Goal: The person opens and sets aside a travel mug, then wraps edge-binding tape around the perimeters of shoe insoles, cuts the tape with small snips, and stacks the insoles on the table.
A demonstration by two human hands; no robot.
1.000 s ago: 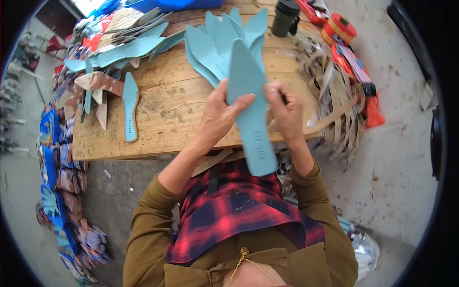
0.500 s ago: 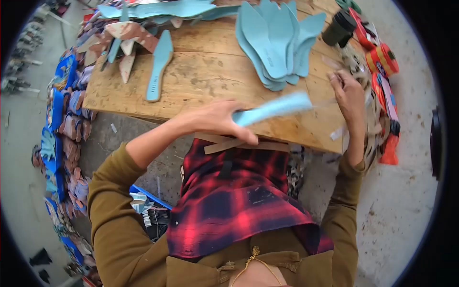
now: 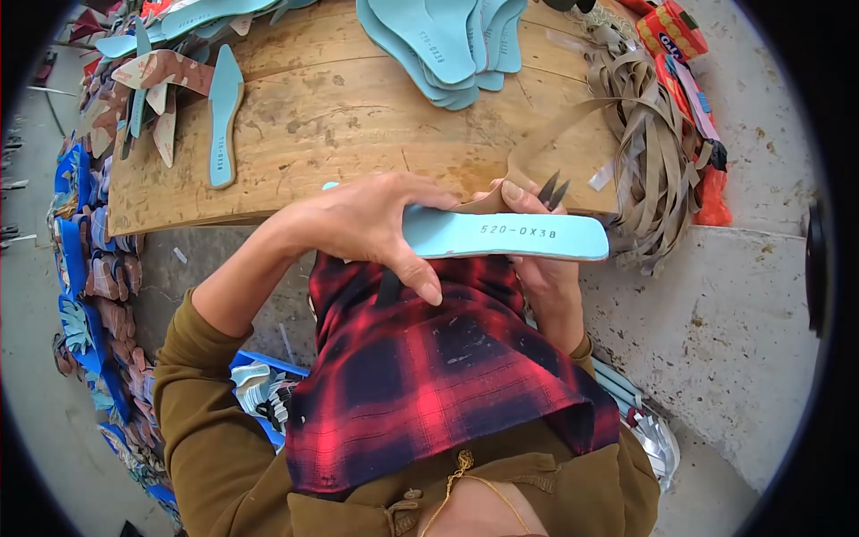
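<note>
Insole (image 3: 510, 236), pale blue and printed 520-0X38, sits near the table's near edge, its narrow end toward the right. The left hand (image 3: 353, 215) grips its left part, thumb on the near side and fingers on the far side. The right hand (image 3: 549, 279), partly hidden behind the insole, pinches a tan strip (image 3: 562, 132) between thumb and finger; two dark pointed blades (image 3: 554, 191) stick out beside those fingers. The strip runs to a bundle of strips (image 3: 646, 170) hanging at the right side of the wooden table (image 3: 340, 148). A stack of insoles (image 3: 420, 40) lies at the far middle. On the left, a single insole (image 3: 225, 121) lies just beside pink patterned pieces (image 3: 164, 72).
</note>
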